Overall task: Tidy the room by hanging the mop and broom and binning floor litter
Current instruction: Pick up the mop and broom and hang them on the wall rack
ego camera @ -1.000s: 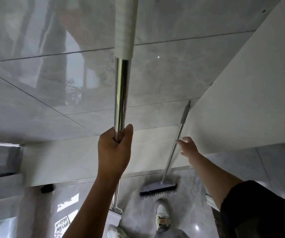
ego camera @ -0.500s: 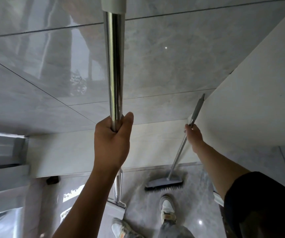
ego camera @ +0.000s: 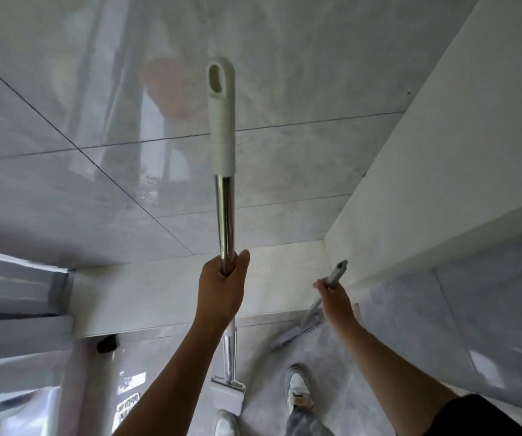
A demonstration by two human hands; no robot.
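Note:
My left hand (ego camera: pixel 222 286) is closed around the mop's shiny metal pole (ego camera: pixel 225 215), held upright in front of the grey tiled wall. The pole ends in a white grip with a hanging hole (ego camera: pixel 221 86); the white mop head (ego camera: pixel 226 398) rests on the floor by my shoes. My right hand (ego camera: pixel 333 298) grips the grey broom handle (ego camera: pixel 336 273) near its top end. The broom leans tilted, and its dark bristle head (ego camera: pixel 297 330) is low by the base of the wall.
A white wall corner (ego camera: pixel 410 190) juts out on the right beside the broom. A small dark object (ego camera: pixel 107 343) lies on the floor at the wall's foot on the left. My two shoes (ego camera: pixel 299 390) stand on glossy floor tiles.
My right hand reached the broom handle, closed on it and pulled it away from the corner wall, tilting it. The view rose, so the mop's white grip end now shows.

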